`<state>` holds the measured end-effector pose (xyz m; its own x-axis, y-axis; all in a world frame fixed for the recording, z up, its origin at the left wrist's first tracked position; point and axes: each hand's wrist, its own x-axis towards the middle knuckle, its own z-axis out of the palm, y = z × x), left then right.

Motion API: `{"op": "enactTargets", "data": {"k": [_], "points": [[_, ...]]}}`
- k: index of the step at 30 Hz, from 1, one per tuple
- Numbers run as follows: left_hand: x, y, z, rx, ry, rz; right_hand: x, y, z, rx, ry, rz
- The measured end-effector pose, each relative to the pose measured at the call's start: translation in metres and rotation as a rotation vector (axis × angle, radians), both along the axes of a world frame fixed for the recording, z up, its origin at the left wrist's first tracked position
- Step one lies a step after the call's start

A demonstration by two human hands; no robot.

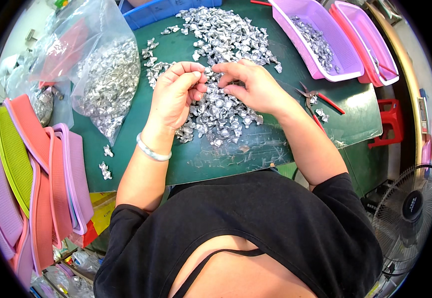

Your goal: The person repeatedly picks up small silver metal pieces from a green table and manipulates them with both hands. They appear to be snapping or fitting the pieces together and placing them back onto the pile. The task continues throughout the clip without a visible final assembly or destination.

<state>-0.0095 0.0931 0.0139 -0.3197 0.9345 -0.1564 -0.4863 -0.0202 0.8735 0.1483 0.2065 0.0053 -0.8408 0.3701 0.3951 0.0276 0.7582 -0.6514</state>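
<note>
My left hand (176, 94) is over the pile of small silver metal parts (221, 119), its thumb and forefinger pinched together. Whatever sits in that pinch is too small or hidden to make out. Close beside it, my right hand (256, 87) hovers with thumb and fingers apart, fingertips pointing at the left hand. Between and below the hands lie more of the metal parts, and a larger heap (231, 35) of them spreads out behind. To the right of my right hand, red-handled pliers (320, 102) rest on the green table (226, 161).
A clear plastic bag (109, 74) full of metal parts stands at the left. Purple basket (320, 44) with parts and further baskets (370, 44) are at the far right. Stacked coloured baskets (37, 174) stand left. A blue bin (161, 12), red stool (391, 121) and fan (410, 213) surround the table.
</note>
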Motion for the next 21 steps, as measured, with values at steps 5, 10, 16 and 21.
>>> {"op": "enactTargets", "data": {"k": [5, 10, 16, 21], "points": [[0.004, -0.001, 0.005, -0.030, 0.151, 0.024, 0.001, -0.001, 0.003, -0.010, -0.028, 0.030], [0.005, -0.001, 0.008, -0.071, 0.274, 0.000, -0.002, -0.002, 0.003, -0.004, -0.035, 0.034], [0.005, 0.000, 0.006, -0.080, 0.622, -0.002, -0.005, -0.002, -0.004, -0.037, 0.092, 0.046], [0.005, -0.001, 0.005, -0.063, 0.982, -0.037, -0.006, 0.000, -0.005, 0.000, 0.120, 0.011]]}}
